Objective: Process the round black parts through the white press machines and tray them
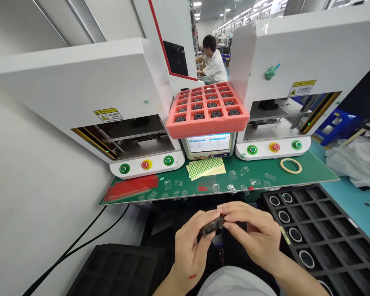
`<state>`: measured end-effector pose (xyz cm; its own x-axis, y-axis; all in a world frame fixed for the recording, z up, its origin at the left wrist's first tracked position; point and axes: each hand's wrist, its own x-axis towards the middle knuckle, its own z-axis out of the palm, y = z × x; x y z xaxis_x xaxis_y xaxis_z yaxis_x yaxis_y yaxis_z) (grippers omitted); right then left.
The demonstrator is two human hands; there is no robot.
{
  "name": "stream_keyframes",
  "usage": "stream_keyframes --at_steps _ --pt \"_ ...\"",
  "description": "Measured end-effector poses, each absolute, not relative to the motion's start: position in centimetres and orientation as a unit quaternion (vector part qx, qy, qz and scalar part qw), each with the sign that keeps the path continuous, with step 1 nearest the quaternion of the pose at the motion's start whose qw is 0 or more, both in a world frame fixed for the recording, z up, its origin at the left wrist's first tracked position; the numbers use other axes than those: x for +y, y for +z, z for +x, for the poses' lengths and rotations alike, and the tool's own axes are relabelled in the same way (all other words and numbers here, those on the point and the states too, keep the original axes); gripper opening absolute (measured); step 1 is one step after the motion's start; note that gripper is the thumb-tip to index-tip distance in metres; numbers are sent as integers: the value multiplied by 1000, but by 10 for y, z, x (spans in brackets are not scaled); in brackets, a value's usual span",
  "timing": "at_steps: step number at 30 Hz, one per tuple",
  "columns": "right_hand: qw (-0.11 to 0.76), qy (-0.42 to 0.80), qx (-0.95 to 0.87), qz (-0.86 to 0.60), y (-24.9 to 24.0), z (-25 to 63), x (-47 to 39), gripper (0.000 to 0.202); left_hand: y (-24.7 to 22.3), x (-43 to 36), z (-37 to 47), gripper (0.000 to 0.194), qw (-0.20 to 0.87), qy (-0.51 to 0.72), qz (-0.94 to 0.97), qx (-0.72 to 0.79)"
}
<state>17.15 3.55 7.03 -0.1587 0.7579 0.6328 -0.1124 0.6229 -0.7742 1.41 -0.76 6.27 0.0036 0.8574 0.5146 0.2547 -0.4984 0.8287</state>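
Note:
Between my two hands, in front of my lap, is a small black plastic part (213, 227) with a notched edge. My left hand (189, 242) grips it between thumb and fingers, and a small red mark shows near that wrist. From the other side, my right hand (255, 234) pinches the part's right end with thumb and fingertips. The fingers cover much of the part, so its full shape is hidden. Beyond the hands lies the front edge of the green work mat (179, 191), with scraps of clear film (216, 188) on it.
A pink foam tray (208, 127) of round black parts rests above a small screen (209, 143), between two white machines with buttons. Red film sheets (132, 188), a green-dot sticker sheet (206, 167) and a tape roll (290, 165) lie on the mat. Black trays (327, 230) flank me. A person sits farther back.

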Motion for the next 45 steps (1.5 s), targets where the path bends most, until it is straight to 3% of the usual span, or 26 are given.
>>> stream_keyframes --at_steps 6,13,20,28,33,39,41,45 --pt "571 337 -718 -211 82 187 33 26 71 -11 11 35 251 533 719 370" --pt "511 366 -764 -148 92 200 45 7 74 -7 11 31 252 527 740 333" --pt "574 348 -726 -147 83 191 44 18 72 -7 11 32 276 537 721 340" --pt "641 250 -708 -159 85 180 36 22 70 -6 10 34 258 541 718 354" --pt "617 189 -735 -206 84 179 34 15 69 -9 13 34 227 543 717 374" --pt "586 75 -767 -251 75 175 29 20 66 -5 17 35 152 560 653 486" --pt "579 134 -766 -245 74 173 25 19 64 0 14 33 120 573 604 541" --pt "497 378 -754 -207 76 164 17 10 59 11 9 30 72 522 635 565"
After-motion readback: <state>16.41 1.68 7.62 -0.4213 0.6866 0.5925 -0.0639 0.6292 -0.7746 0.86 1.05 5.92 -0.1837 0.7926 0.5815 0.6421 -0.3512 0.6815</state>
